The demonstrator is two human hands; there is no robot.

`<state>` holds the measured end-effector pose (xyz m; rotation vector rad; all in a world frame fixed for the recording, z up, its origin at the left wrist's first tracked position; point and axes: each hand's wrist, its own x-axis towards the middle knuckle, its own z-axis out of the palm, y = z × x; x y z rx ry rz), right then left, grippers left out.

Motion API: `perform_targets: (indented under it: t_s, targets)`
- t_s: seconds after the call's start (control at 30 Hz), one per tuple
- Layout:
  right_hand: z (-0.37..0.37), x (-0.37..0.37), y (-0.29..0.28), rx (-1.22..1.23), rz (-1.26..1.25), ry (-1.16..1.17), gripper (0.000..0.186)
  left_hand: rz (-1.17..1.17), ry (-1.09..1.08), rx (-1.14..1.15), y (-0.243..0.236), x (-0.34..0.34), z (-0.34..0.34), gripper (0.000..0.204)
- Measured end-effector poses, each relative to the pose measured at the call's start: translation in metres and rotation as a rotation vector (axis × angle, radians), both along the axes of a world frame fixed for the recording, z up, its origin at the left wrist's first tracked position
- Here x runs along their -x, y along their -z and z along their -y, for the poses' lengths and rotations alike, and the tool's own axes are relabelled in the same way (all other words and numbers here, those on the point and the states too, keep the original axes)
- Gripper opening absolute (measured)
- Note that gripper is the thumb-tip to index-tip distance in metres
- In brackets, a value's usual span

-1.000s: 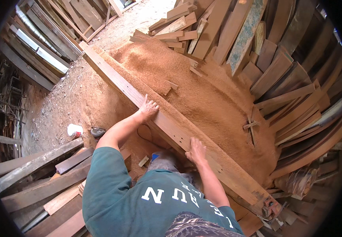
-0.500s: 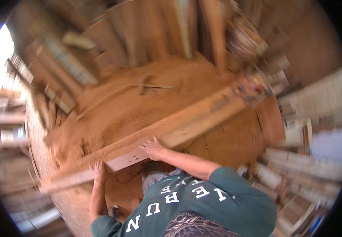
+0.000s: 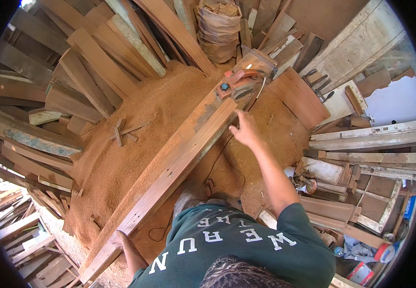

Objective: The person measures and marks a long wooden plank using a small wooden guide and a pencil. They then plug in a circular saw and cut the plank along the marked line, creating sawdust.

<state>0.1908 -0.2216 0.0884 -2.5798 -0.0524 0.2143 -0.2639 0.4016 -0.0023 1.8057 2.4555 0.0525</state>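
Right hand [image 3: 245, 128]: at the beam's upper right end, fingers set against its corner and thumb spread away, not clenched; probably a light, steadying touch.
Left hand [image 3: 120, 240]: against the near edge toward the lower left end; its fingers are too little shown for me to tell whether they grip or merely rest.
Long beam [image 3: 176, 165]: slanting from lower left to upper right before the person, a few dark holes in its face. Hands this far apart would likely control both its ends (a piece this long could swing if held only in the middle).
Dusty support [image 3: 188, 126]: running along the beam's far side and past its right end, seemingly bearing it.
Red tool [image 3: 236, 81]: on the support just past the beam's end, a dark knob on top; set there, it leaves the beam's length uncovered.
Dark cord [image 3: 157, 235]: looped on the ground on the near side, near the person's legs.
Sawdust [image 3: 121, 168]: heaped beyond the support, with crossed scraps [image 3: 119, 132] lying on it.
Boards [image 3: 97, 57]: leaning close together around the heap, perhaps stood up to save floor.
Plastic sack [image 3: 220, 31]: bulging among them, beyond the red tool.
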Motion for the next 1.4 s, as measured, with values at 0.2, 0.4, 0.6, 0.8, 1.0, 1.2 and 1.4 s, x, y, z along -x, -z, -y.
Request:
perform_targets:
  t_s: [0.2, 0.4, 0.6, 0.8, 1.0, 1.2, 1.4]
  targets:
    - [0.064, -0.072, -0.004, 0.063, 0.117, 0.012, 0.073, 0.061, 0.186, -0.123, -0.034, -0.114, 0.095, 0.083]
    - [0.074, -0.186, -0.019, 0.184, 0.137, -0.027, 0.077, 0.377, 0.696, -0.35, 0.051, -0.246, 0.092, 0.067]
    - [0.09, -0.268, 0.007, 0.208, -0.049, -0.272, 0.057, 0.717, 1.243, -0.062, 0.035, -0.452, 0.255, 0.055]
    - [0.102, -0.299, -0.01, 0.073, -0.162, -0.458, 0.046, 0.842, 1.448, 0.27, -0.001, -0.6, 0.424, 0.045]
    - [0.183, -0.294, 0.038, 0.001, -0.203, -0.648, 0.019, 0.85, 1.491, 0.485, 0.019, -0.734, 0.548, 0.044]
    - [0.349, -0.24, 0.071, -0.399, -0.115, -0.466, 0.032, 0.592, 1.525, 0.211, 0.071, -0.807, 0.669, 0.049]
    - [0.482, -0.232, 0.168, -0.314, -0.476, -0.09, 0.034, 0.281, 1.511, -0.148, 0.125, -0.812, 0.754, 0.052]
